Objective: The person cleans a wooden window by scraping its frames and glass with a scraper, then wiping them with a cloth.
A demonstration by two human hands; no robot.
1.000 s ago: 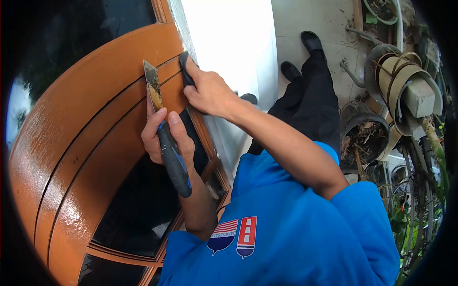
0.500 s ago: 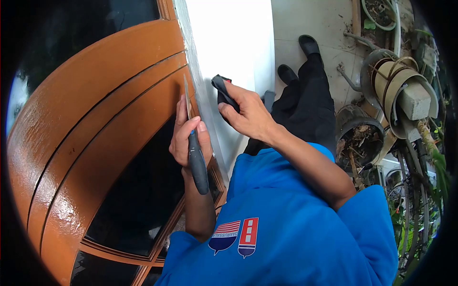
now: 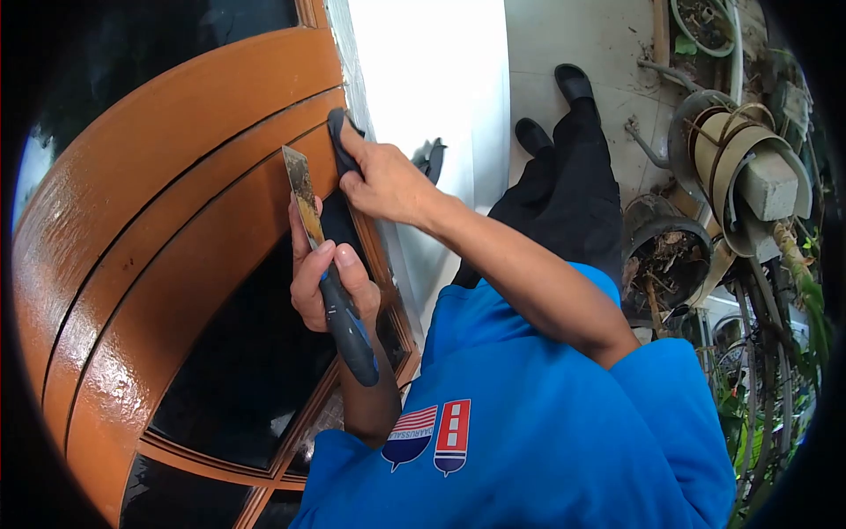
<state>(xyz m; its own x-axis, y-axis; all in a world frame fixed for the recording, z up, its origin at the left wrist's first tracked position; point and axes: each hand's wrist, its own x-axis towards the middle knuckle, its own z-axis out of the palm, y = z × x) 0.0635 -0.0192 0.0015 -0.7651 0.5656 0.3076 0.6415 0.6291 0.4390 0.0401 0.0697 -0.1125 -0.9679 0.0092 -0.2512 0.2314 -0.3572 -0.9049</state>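
My left hand [image 3: 310, 286] grips a putty knife [image 3: 349, 331] by its dark grey handle, thumb and fingers near the base of the blade. The metal blade points up and is smeared with brown residue. Above it, my right hand [image 3: 388, 181] pinches a dark cloth [image 3: 340, 145] and presses it on the edge of the orange-brown wooden door [image 3: 220, 115], near the grooves. Part of the cloth is hidden behind the fingers.
Dark glass panes [image 3: 256, 353] sit in the wooden frame. Beside the door stands a bright white wall surface [image 3: 423, 70]. My shoes [image 3: 575, 84] rest on the tiled floor [image 3: 564, 35]. Several plant pots [image 3: 665, 251], a concrete block [image 3: 767, 189] and plants line the right side.
My right hand has moved left with the cloth, from in front of the white surface onto the door edge. My left hand has lowered slightly and turned the putty knife, showing its blade face.
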